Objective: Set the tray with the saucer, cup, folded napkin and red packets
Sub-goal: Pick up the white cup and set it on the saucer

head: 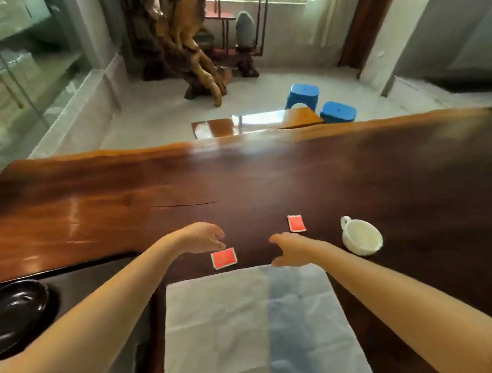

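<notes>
A pale napkin [254, 322] lies spread flat on the dark wooden table [267, 179], close to me. Beyond its far edge lie two red packets: one [223, 258] just under my left hand [203, 237], the other [296, 223] just past my right hand [290, 248]. Both hands hover with fingers apart and hold nothing. A white cup [361, 238] stands to the right of my right hand, handle toward the far left. At the left, a black saucer [15, 315] rests on a dark tray [101, 279], partly hidden by my left forearm.
The table's far edge runs across the middle of the view. Behind it stand a small glossy wooden bench [255, 122], two blue stools [302, 95] [338, 111] and a carved root sculpture [180, 41]. Glass panels line the left side.
</notes>
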